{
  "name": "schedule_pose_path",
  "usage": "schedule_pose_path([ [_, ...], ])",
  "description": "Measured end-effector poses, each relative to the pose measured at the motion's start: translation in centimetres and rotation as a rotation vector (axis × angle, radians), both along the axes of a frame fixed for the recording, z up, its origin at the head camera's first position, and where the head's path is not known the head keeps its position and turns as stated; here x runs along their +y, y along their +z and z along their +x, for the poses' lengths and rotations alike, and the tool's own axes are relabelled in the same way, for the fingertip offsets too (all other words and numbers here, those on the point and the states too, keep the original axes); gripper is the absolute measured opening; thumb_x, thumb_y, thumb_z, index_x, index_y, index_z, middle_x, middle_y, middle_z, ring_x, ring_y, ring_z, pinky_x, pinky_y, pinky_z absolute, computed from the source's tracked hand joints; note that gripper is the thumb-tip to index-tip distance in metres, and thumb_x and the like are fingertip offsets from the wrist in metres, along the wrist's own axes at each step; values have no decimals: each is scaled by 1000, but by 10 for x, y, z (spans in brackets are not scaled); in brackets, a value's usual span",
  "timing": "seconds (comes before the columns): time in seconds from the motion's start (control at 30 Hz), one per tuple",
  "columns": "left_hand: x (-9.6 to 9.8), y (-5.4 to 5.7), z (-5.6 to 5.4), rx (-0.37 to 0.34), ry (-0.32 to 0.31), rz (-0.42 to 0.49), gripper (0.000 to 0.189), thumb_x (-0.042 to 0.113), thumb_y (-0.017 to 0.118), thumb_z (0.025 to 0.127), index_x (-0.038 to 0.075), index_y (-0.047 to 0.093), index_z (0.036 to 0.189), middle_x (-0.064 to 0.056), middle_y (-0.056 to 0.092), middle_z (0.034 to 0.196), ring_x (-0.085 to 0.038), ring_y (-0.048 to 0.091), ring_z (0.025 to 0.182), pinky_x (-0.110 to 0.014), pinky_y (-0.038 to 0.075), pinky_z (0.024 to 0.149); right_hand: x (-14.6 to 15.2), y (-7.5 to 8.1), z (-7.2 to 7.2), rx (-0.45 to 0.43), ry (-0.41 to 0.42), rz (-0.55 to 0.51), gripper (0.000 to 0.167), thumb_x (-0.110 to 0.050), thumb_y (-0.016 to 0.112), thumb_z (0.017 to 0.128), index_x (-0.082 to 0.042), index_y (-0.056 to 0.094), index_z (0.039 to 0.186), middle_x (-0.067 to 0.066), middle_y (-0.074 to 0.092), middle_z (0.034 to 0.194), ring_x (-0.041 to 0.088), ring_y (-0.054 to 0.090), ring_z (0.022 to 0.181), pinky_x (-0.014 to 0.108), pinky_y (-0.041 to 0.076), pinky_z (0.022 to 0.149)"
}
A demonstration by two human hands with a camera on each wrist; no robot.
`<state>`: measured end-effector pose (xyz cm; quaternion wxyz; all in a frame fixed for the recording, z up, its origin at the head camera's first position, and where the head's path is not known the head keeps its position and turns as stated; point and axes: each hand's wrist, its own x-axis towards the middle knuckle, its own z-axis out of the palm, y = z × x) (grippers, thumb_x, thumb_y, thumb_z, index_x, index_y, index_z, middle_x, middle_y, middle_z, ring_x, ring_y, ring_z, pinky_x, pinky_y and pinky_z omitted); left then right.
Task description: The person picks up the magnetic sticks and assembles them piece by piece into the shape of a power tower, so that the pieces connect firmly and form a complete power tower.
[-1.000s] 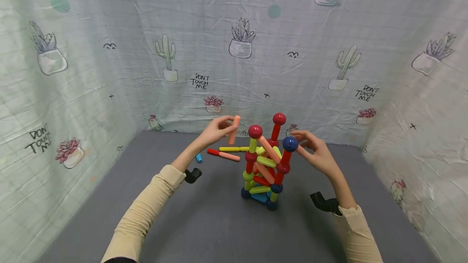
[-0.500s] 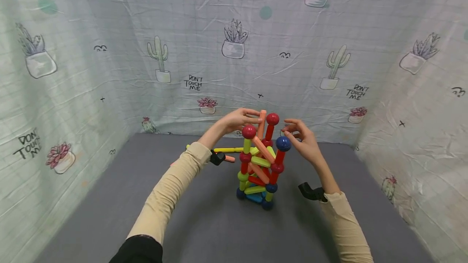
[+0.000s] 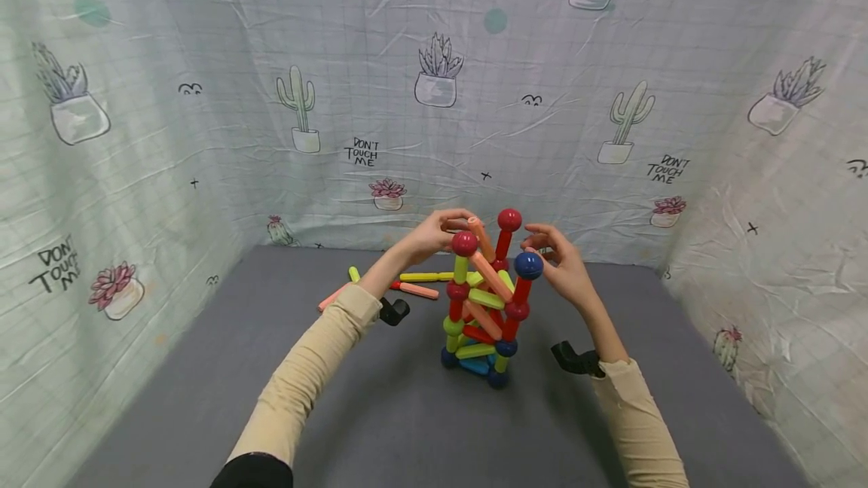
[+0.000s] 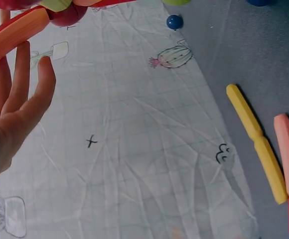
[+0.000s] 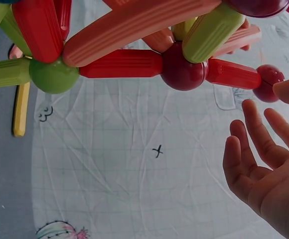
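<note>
A tall tower of coloured sticks and balls [image 3: 478, 351] stands on the grey surface. From its left, behind the post with a red ball [image 3: 465, 243], my left hand [image 3: 434, 237] pinches the upper end of an orange stick [image 3: 481, 238]. The stick leans, its lower end by the rear ball joint. In the right wrist view left fingertips show on both sides of this stick [image 5: 240, 40]. On the right, my right hand [image 3: 564, 262] hangs with loosely bent fingers, holding nothing. Its thumb is near the rear red top ball [image 5: 269, 82]; contact is unclear.
Loose sticks lie left of and behind the tower: a yellow pair [image 3: 426, 277], an orange stick [image 3: 419, 291] joined to a red one, another orange stick [image 3: 332, 298] and a green one [image 3: 354, 274]. A printed cloth [image 3: 325, 194] encloses the back and sides.
My left hand has carried the orange stick rightward and down into the tower's upper part, and its top now tips left. My right hand has shifted slightly left and stays beside the tower.
</note>
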<state>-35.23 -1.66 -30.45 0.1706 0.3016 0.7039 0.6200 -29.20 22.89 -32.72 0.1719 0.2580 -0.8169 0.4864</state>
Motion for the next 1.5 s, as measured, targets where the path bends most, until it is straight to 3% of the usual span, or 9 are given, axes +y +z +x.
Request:
schedule_pose_path([
  [0.27,-13,-7,0,-76,-111,41,24,2,53,86,13,58,107,-8,54,115,-18,58,95,-47,47,85,-6,9,8,-18,56,8,46,7,56,80,6,42,124,27,56,101,-3,50,89,23,41,73],
  [0.47,-25,-8,-2,-237,-229,137,31,5,43,93,6,51,122,-2,58,111,-18,57,101,-49,42,91,-7,-5,-10,-48,5,37,40,-3,55,86,-1,45,124,22,56,108,26,53,99,24,42,76],
  [0.63,-31,-3,3,-302,-274,171,59,37,42,91,-3,34,134,-14,48,129,-28,52,113,-53,36,96,-9,-7,-17,-84,-23,30,34,-6,54,88,-5,47,121,21,57,111,34,53,103,26,44,78],
  [0.73,-30,1,9,-262,-294,146,88,56,49,77,-7,28,135,-23,34,138,-34,44,122,-53,35,96,-11,-3,-14,-87,-20,25,33,-4,53,87,-2,47,120,24,57,110,35,53,102,25,42,77],
  [0.8,-29,4,13,-232,-297,128,96,58,55,71,-9,28,135,-24,32,139,-32,44,122,-50,38,95,-14,3,-8,-76,-20,31,34,-2,52,87,1,46,120,26,56,110,36,53,102,22,41,76],
  [1.0,-25,7,18,-204,-262,100,88,50,64,70,-8,37,130,-12,52,127,-15,56,107,-41,46,89,-22,16,6,-64,-20,35,34,-1,51,87,6,44,119,28,56,109,38,52,101,13,39,74],
  [1.17,-25,4,17,-196,-273,92,78,49,62,73,-7,45,125,-14,48,131,-18,55,111,-45,42,93,-22,16,6,-58,-5,34,34,0,52,86,7,44,119,29,55,108,41,51,101,12,39,73],
  [1.37,-25,-1,18,-109,-251,89,84,55,56,74,-7,42,128,-21,43,134,-28,51,116,-46,43,91,-21,13,1,-76,19,29,36,1,51,86,6,43,121,29,54,109,42,50,103,41,45,82],
  [1.5,-33,-15,26,18,-150,3,86,55,57,71,-2,37,132,-24,40,133,-30,50,115,-40,46,89,-16,6,-5,-159,83,74,37,-1,50,88,8,43,123,31,51,115,44,47,109,56,39,88],
])
